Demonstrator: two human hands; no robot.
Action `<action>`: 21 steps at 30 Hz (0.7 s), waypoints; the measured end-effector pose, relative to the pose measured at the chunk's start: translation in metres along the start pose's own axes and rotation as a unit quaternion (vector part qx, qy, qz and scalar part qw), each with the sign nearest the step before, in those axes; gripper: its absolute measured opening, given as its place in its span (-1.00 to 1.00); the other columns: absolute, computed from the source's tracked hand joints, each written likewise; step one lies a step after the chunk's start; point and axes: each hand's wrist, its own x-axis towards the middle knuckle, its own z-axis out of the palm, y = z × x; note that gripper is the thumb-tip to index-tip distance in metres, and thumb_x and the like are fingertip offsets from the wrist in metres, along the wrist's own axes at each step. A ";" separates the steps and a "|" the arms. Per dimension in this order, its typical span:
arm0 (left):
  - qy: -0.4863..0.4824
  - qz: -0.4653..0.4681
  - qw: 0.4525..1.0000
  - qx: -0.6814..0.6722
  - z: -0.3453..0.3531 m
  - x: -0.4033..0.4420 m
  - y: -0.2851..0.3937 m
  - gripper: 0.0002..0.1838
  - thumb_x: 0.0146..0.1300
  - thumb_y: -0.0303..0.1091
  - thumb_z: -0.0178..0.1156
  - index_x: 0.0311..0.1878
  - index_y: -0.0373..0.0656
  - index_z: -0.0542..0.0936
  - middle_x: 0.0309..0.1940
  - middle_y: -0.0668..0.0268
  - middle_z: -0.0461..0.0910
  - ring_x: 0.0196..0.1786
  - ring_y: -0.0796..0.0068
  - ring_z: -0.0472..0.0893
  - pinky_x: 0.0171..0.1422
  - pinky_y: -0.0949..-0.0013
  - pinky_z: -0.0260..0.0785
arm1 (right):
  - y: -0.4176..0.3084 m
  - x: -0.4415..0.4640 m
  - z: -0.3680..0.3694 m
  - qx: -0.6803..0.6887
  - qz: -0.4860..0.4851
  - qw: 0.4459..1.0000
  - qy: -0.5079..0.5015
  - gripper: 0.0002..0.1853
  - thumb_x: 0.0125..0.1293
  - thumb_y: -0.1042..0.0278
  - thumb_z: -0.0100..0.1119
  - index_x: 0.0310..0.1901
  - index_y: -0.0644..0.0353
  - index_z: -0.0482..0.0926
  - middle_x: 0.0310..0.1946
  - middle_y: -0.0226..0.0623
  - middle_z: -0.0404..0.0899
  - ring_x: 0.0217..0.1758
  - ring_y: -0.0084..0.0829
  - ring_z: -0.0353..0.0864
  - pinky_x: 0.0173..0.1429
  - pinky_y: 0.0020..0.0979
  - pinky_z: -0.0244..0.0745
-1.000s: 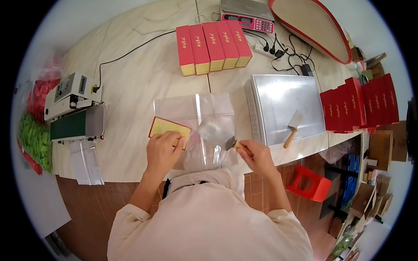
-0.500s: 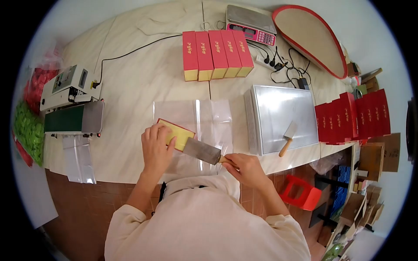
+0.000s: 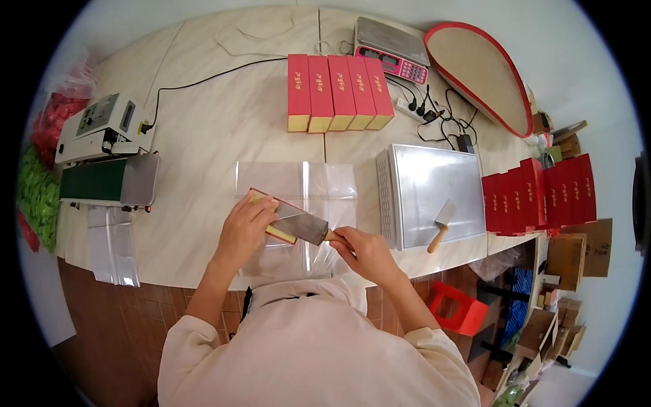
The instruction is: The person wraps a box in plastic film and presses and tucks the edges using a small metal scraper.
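My left hand [image 3: 242, 227] grips a small red-and-yellow box [image 3: 281, 235] by its left side, fingers over the top. In my right hand [image 3: 366, 252] is the wooden handle of a broad metal spatula [image 3: 303, 225]. The flat blade lies across the box, close to my left fingertips, and covers part of its yellow face. Under both hands, clear plastic film [image 3: 330, 183] is spread on the table.
Several red boxes [image 3: 341, 91] stand in a row at the back. A metal-topped unit [image 3: 417, 183] to the right bears a smaller spatula [image 3: 441, 227]. A sealing machine [image 3: 102, 152] is at left. Scale [image 3: 392, 51], cables and more red boxes [image 3: 532, 193] lie beyond.
The spatula blade has moved left, from the box's right end to over its face. My right hand has come closer to my left. The whole view has shifted slightly.
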 end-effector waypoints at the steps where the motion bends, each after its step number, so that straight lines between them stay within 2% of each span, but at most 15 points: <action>1: 0.003 0.013 1.000 -0.004 0.000 0.000 -0.001 -0.92 0.17 -0.55 0.22 -0.27 -0.18 0.65 -0.05 0.34 0.64 0.16 0.32 0.59 0.41 0.07 0.35 | 0.000 0.000 0.000 -0.001 0.003 1.000 0.000 -0.81 0.34 0.28 0.23 -0.16 0.21 0.54 -0.46 -0.25 0.63 -0.48 -0.18 0.61 -0.44 -0.25 0.46; 8: -0.022 0.051 0.998 -0.009 0.002 -0.001 -0.008 -0.89 0.12 -0.57 0.20 -0.28 -0.21 0.64 -0.05 0.31 0.65 0.12 0.30 0.62 0.31 0.15 0.46 | 0.003 0.001 0.000 -0.033 0.002 0.999 0.003 -0.82 0.35 0.23 0.21 -0.18 0.16 0.56 -0.44 -0.27 0.62 -0.46 -0.14 0.58 -0.46 -0.21 0.43; 11: -0.019 0.071 0.997 -0.016 0.005 -0.004 -0.014 -0.80 0.07 -0.62 0.18 -0.22 -0.20 0.63 -0.02 0.30 0.63 0.12 0.25 0.61 0.31 0.19 0.47 | 0.000 0.001 -0.002 -0.038 0.018 0.999 -0.007 -0.81 0.35 0.22 0.21 -0.18 0.16 0.58 -0.42 -0.28 0.62 -0.44 -0.14 0.58 -0.41 -0.23 0.44; 15: -0.004 0.046 0.999 -0.028 0.010 -0.009 -0.018 -0.79 0.05 -0.62 0.18 -0.22 -0.20 0.62 -0.05 0.29 0.63 0.06 0.23 0.63 0.19 0.21 0.51 | -0.002 0.000 -0.004 -0.044 0.058 0.996 -0.044 -0.80 0.34 0.22 0.23 -0.18 0.17 0.61 -0.40 -0.25 0.63 -0.40 -0.12 0.58 -0.35 -0.24 0.46; 19: 0.033 0.008 0.997 -0.062 0.012 -0.015 -0.016 -0.82 0.06 -0.60 0.19 -0.23 -0.20 0.60 -0.07 0.29 0.61 0.00 0.22 0.63 0.08 0.23 0.52 | -0.003 -0.007 -0.012 -0.016 0.027 0.998 -0.058 -0.77 0.38 0.17 0.18 -0.22 0.18 0.60 -0.42 -0.20 0.62 -0.42 -0.11 0.58 -0.41 -0.21 0.43; 21: 0.035 0.007 0.998 -0.056 0.010 -0.016 -0.016 -0.82 0.06 -0.58 0.20 -0.22 -0.20 0.60 -0.07 0.28 0.59 0.00 0.23 0.61 0.08 0.25 0.52 | -0.007 -0.015 -0.025 0.005 0.088 0.994 -0.062 -0.76 0.35 0.20 0.23 -0.18 0.23 0.64 -0.43 -0.15 0.60 -0.47 -0.13 0.54 -0.40 -0.25 0.41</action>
